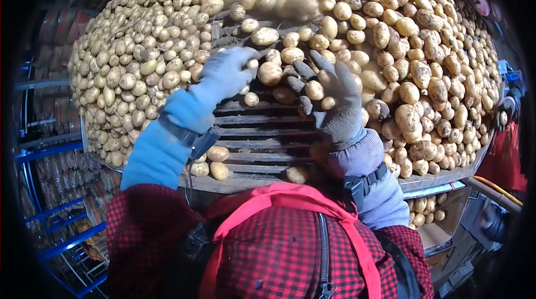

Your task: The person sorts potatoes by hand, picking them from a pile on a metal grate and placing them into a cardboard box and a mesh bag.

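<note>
My left hand [226, 73], in a blue-grey glove, curls its fingers around a small potato [253, 64] at the left of the slatted surface [257, 131]. My right hand [340, 101], in a grey glove with dark dirty fingers, is turned partly palm up. Its fingers are bent around a small potato [314, 90], and a smaller one [328, 103] rests against the palm. Between the hands lies a larger round potato [270, 73] on the slats. One loose potato [251, 99] sits just below my left hand.
Heaps of small potatoes [128, 59] rise on the left and larger, dirtier potatoes [413, 92] on the right. Several potatoes [219, 171] lie along the near wooden edge. A box with potatoes [430, 209] stands below right, blue metal racks [50, 151] at left. Another person's red clothing [505, 156] shows at right.
</note>
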`<state>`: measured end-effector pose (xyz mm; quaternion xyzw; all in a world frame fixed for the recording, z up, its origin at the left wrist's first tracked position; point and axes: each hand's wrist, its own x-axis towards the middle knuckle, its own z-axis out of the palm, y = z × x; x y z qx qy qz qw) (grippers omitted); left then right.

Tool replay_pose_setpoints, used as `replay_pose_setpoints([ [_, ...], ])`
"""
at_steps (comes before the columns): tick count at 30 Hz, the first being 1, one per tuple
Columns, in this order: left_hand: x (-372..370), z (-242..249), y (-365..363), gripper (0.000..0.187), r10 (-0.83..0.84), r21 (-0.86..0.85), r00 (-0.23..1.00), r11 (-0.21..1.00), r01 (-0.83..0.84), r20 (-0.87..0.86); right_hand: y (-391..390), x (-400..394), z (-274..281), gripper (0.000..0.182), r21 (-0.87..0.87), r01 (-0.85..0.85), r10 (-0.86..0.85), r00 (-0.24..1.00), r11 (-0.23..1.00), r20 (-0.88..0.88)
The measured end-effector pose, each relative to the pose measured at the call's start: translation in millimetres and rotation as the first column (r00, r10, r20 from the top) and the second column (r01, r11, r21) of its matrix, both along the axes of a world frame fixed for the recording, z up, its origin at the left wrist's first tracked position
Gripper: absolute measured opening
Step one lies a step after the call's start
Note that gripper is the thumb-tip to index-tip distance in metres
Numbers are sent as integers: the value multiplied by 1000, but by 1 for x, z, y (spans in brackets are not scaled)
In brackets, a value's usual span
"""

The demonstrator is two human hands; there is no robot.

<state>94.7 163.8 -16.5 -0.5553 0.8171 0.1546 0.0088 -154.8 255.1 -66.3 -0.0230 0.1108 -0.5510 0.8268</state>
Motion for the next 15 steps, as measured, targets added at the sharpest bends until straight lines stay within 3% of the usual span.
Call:
replay_pose_setpoints([
  [1,0,5,4,48,47,72,961,997,-29,-273,0,1,-3,61,-60,20,-23,998,998,-57],
  [2,2,10,9,53,120,152,846,987,-47,-519,-1,2,-3,59,-69,22,-27,997,997,-71],
  [4,-18,47,25,65,261,416,700,907,57,-664,-3,4,-1,56,-73,20,-24,999,997,-47],
  [5,-20,52,23,75,-9,200,785,965,169,-620,-3,3,-1,55,-67,21,-23,999,998,-32],
  [6,-16,50,20,75,-6,200,783,966,166,-622,-4,3,-2,54,-62,19,-20,1000,998,-11],
  [8,3,43,15,83,-215,-36,940,976,213,-264,-3,3,-2,54,-45,19,-17,999,999,43],
  [9,15,27,17,80,-281,-104,960,955,279,1,-3,1,-3,55,-34,13,-10,996,999,91],
  [10,15,19,21,80,-286,-102,958,953,284,2,-2,-1,-5,56,-30,-7,13,982,1000,188],
  [12,23,4,39,70,-422,122,858,907,404,292,-3,-3,-13,60,-82,-52,80,920,995,384],
  [13,24,-6,51,61,-440,-79,846,873,482,301,3,8,-21,55,-267,112,-95,993,957,76],
  [15,26,-14,53,60,-424,-81,850,879,469,313,1,2,-20,58,-227,72,-43,990,971,132],
])
